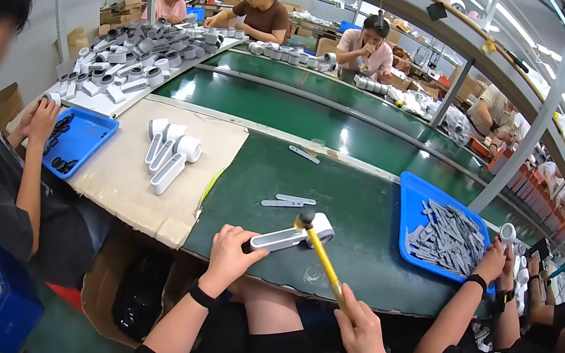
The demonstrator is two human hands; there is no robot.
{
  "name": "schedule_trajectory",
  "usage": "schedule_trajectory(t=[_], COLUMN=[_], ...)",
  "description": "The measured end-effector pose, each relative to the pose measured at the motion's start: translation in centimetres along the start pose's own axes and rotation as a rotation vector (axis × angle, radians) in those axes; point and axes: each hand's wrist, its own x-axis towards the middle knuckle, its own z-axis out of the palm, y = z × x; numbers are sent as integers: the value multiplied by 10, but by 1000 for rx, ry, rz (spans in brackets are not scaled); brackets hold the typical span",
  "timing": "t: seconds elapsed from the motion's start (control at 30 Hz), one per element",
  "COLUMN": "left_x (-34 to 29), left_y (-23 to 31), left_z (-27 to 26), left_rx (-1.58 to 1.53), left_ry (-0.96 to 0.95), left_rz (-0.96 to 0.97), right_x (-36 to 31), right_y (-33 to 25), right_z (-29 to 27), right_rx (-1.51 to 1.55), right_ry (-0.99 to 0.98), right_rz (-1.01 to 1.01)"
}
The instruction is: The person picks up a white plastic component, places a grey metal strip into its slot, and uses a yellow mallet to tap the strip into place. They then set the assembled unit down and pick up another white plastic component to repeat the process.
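My left hand (229,261) is closed round the handle end of a white-and-grey handheld device housing (279,240), which lies on the green table with its round head pointing away to the right. In my right hand (362,333) is a hammer (327,265) with a yellow handle and a dark head. The hammer head is over the housing, near where handle meets round head; whether it touches cannot be told. Just beyond lie a pair of slim grey strips (287,200), and farther back another grey strip (303,154). Several similar housings (167,171) rest on the cardboard to the left.
A blue tray (404,216) full of grey strips stands at right, beside a co-worker's hands (496,261). At left, a person works by another blue tray (99,146) of black parts. Piled housings (130,57) and a green conveyor (251,96) lie beyond the cardboard sheet (102,184).
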Motion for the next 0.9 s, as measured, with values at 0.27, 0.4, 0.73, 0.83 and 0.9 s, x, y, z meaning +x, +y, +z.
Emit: schedule_trajectory(t=[0.27,0.4,0.73,0.83,0.9], left_x=[1,3,-1,-2,0], left_y=[-2,0,3,3,3], left_z=[3,4,2,4,5], left_rx=[22,12,85,70,56], left_ry=[9,16,20,40,50], left_rz=[13,17,38,62,85], right_x=[-2,-7,-4,-12,-13], right_y=[3,4,-5,-6,2], right_z=[-1,10,25,22,25], right_rx=[57,-36,70,105,73], right_ry=[22,-70,-107,-26,-59], right_rz=[32,-2,-119,-118,-109])
